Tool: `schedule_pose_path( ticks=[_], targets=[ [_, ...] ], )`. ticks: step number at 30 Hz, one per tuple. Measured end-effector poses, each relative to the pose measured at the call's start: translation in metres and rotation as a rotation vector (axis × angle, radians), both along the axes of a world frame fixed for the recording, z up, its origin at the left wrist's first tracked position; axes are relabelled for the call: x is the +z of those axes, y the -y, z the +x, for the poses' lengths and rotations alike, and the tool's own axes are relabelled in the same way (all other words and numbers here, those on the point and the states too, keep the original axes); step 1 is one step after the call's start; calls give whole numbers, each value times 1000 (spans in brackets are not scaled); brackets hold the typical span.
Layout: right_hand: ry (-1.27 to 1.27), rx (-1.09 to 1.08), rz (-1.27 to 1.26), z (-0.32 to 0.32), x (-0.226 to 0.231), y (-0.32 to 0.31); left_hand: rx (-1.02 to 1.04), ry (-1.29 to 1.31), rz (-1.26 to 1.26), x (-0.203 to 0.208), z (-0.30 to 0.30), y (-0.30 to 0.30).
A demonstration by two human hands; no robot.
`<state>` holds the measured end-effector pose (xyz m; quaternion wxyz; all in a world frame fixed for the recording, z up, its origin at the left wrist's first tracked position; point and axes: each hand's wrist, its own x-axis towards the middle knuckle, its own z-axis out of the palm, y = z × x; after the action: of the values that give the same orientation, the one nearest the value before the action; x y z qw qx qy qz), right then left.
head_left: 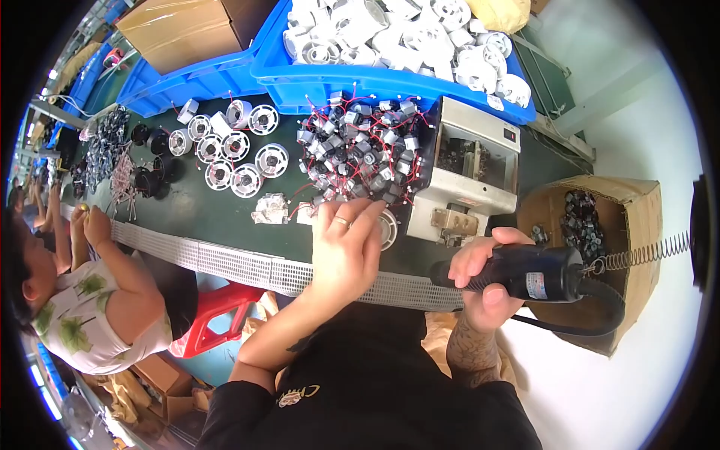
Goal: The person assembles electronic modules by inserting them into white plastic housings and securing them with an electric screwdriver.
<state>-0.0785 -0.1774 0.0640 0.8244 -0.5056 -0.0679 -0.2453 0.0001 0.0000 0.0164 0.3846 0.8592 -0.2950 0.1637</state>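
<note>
Black power tool [536,274]: long axis crosswise, nose leftward.

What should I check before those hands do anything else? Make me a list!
1. Right hand has the electric screwdriver: ok, held around its body.
2. Coil spring hooked to the screwdriver's back end: ok.
3. Screwdriver's bit seated on a screw: cannot tell, the bit doesn't show clearly.
4. Left hand has a firm grip on the white round housing: cannot tell, it hides the contact.
5. Red-wired motors neatly separated: not ok, they're piled up together.
</note>
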Motion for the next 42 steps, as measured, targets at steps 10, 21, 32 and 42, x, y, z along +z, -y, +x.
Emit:
schedule_pose_path(
  ticks=[10, 21, 32, 42],
  targets=[
    [-13, -24, -152, 4, 7, -2, 86, 108, 127, 29, 60, 1],
    [9, -69, -96, -3, 10, 0, -90, 97, 73, 32, 93, -10],
    [25, -176, -248, 2, 17, 10, -621, 90, 518, 67, 51, -22],
    [45, -170, -253, 1, 17, 14, -673, 67, 468, 65, 52, -21]
  ],
)
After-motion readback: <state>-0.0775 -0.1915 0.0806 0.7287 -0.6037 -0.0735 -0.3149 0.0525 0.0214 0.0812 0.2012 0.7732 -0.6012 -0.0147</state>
